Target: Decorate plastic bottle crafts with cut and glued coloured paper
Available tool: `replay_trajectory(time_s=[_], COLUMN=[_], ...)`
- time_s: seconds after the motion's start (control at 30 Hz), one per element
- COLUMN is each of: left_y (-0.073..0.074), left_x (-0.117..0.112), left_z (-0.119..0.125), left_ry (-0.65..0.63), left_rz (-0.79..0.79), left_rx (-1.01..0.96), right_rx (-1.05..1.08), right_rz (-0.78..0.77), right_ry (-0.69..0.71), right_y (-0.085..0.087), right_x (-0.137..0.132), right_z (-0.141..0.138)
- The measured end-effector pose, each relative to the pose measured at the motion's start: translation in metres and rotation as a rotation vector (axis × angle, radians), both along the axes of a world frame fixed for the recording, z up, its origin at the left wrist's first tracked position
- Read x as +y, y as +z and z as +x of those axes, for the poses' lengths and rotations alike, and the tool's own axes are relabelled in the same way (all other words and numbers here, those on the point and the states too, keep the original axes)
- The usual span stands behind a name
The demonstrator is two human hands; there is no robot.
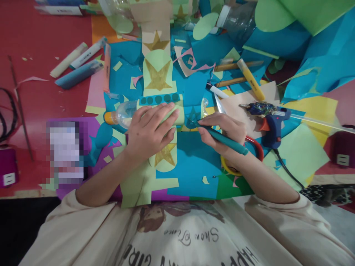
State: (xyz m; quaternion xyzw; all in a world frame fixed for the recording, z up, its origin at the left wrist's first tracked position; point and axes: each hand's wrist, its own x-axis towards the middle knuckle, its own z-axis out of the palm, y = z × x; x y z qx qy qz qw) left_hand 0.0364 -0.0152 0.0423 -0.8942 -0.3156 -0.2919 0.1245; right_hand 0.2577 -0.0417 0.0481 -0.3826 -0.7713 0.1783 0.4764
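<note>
A plastic bottle (pixel 125 114) with an orange cap lies on its side, wrapped in pale green and blue paper. My left hand (pixel 152 127) rests over its middle, fingers across the top and thumb on the near side, holding it. Between the finger and thumb of my right hand (pixel 224 131) is a teal marker (pixel 226 139). Its tip meets the blue paper band (pixel 191 112), where a dark star outline shows. A strip with dark dots (pixel 159 99) runs along the bottle's far side. Pale green pieces bearing a gold star (pixel 158 75) extend beyond and below the bottle.
A glue gun (pixel 271 127) lies right, with red-and-yellow-handled scissors (pixel 256 146) under my right wrist. Several markers (pixel 79 74) lie left and a yellow marker (pixel 251 79) right. A blurred phone-like object (pixel 66 153) is left. Paper scraps and a clear bottle (pixel 240 22) surround the work.
</note>
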Motion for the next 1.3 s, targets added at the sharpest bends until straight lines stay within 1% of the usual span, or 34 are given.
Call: replay_trajectory(time_s=[0.13, 0.3, 0.6, 0.73, 0.87, 1.0, 1.1, 1.2, 1.3], left_y=[-0.0008, -0.0029, 0.0026, 0.0016, -0.0025, -0.0066, -0.0071, -0.0063, -0.0053], left_x=[-0.0001, -0.0002, 0.0007, 0.0007, 0.0003, -0.0005, -0.0015, -0.0020, -0.0014], left_z=[-0.0002, -0.0002, 0.0010, 0.0012, -0.0003, -0.0028, -0.0037, -0.0032, -0.0023], left_ry=[0.000, 0.012, 0.016, 0.016, 0.011, -0.006, 0.001, 0.005, -0.013], left_rz=[0.001, -0.004, 0.047, 0.030, 0.005, -0.103, -0.158, -0.169, -0.108], left_rx=[0.008, -0.002, 0.024, 0.016, 0.012, -0.045, -0.032, -0.035, -0.051], right_rx=[0.020, -0.004, -0.006, -0.008, -0.012, 0.000, 0.001, 0.009, 0.006], right_rz=[-0.028, -0.013, -0.002, -0.037, -0.013, 0.013, -0.006, 0.009, -0.006], right_ry=[-0.004, 0.009, -0.013, -0.002, -0.020, -0.006, -0.003, -0.021, -0.015], right_y=[0.0004, 0.0005, -0.0011, -0.0017, -0.0003, 0.0009, 0.0004, -0.0003, 0.0001], right_x=[-0.0005, -0.0003, -0.0012, -0.0028, -0.0019, 0.0001, 0.0005, -0.0001, -0.0012], right_z=[0.0000, 0.0005, 0.0019, 0.0029, 0.0018, 0.0006, 0.0007, 0.0013, 0.0026])
